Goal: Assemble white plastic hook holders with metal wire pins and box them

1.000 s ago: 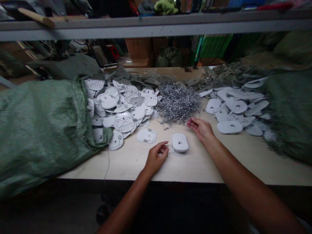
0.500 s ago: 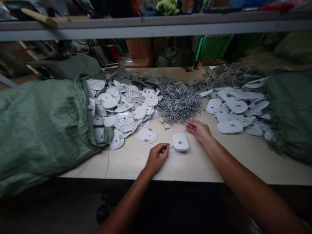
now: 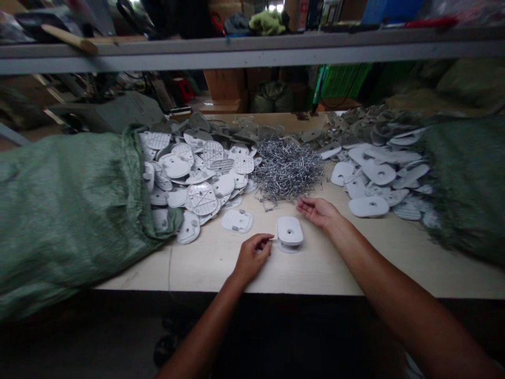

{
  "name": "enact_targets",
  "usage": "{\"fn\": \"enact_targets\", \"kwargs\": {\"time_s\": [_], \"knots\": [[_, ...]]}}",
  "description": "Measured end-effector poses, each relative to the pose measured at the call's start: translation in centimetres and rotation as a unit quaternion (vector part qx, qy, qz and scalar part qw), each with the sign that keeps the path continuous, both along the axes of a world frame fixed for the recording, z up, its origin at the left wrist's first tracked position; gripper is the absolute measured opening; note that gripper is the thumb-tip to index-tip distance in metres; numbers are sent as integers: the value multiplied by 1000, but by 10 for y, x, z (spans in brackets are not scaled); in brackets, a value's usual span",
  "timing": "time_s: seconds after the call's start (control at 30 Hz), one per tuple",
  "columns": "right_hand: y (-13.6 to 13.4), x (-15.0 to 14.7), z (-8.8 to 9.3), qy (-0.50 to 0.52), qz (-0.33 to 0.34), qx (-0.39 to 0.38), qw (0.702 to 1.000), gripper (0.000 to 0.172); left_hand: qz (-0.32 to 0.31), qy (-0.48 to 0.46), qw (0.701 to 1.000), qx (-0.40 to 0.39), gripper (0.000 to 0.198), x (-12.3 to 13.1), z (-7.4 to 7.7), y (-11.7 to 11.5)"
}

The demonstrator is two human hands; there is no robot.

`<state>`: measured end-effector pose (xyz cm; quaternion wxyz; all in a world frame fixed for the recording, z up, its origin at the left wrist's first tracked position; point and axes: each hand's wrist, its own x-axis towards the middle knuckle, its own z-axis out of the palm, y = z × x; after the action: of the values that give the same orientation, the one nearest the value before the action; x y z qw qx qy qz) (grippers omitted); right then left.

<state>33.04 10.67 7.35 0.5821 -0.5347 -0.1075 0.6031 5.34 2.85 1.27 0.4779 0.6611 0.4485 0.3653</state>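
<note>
A white plastic assembly of two stacked rounded plates [image 3: 290,229] stands on the table, a small hole with a dark centre in its top plate. My left hand [image 3: 252,255] is just left of it, fingers curved and apart, index tip at its edge; whether it touches I cannot tell. My right hand [image 3: 317,211] is beyond the assembly on its right, fingers stretched leftward, with nothing visible in them. Just past those fingertips lies a heap of thin metal wire pieces [image 3: 290,168]. Left of the assembly, a single white plate [image 3: 237,221] with small grey clips lies flat.
A pile of white ribbed plates [image 3: 201,197] spills from a green woven sack [image 3: 74,210] on the left. More white plates with holes [image 3: 369,206] lie by another green sack [image 3: 469,184] on the right. A shelf edge [image 3: 252,55] crosses above the table [image 3: 189,273].
The view has tilted up slightly. My right hand has shifted a little left, its fingers somewhat straighter. My left hand and the assembly keep about the same places.
</note>
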Motion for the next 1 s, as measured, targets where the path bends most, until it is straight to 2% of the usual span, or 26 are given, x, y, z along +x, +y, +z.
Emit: {"fn": "enact_targets", "kwargs": {"time_s": [0.13,0.27,0.37,0.47,0.6,0.7,0.77,0.83,0.93,1.0], "knots": [[3,8,21,-40,-41,25,998,23,-2,-2,1000,3,28,0,2,-1],[-12,1,14,-86,-20,-8,996,21,-1,1,1000,9,27,-1,2,-1],[-28,-2,7,-128,-28,-7,991,21,-9,7,1000,17,27,-1,1,-1],[-46,1,12,-158,-34,6,987,16,-5,2,1000,8,29,-1,3,-3],[-82,-1,25,-182,-14,48,982,11,1,-14,1000,-28,31,2,21,-15],[-117,-13,28,-200,34,96,974,28,-30,-15,998,-49,32,7,41,-33],[-139,-26,26,-215,62,108,969,35,-53,-21,996,-62,33,11,51,-45],[-159,-38,21,-224,81,105,966,37,-68,-32,995,-65,34,15,54,-55],[-183,-53,6,-202,101,79,971,39,-64,-39,996,-56,22,16,47,-64],[-193,-59,-6,-178,110,57,976,40,-54,-36,995,-77,23,15,38,-66]]}}
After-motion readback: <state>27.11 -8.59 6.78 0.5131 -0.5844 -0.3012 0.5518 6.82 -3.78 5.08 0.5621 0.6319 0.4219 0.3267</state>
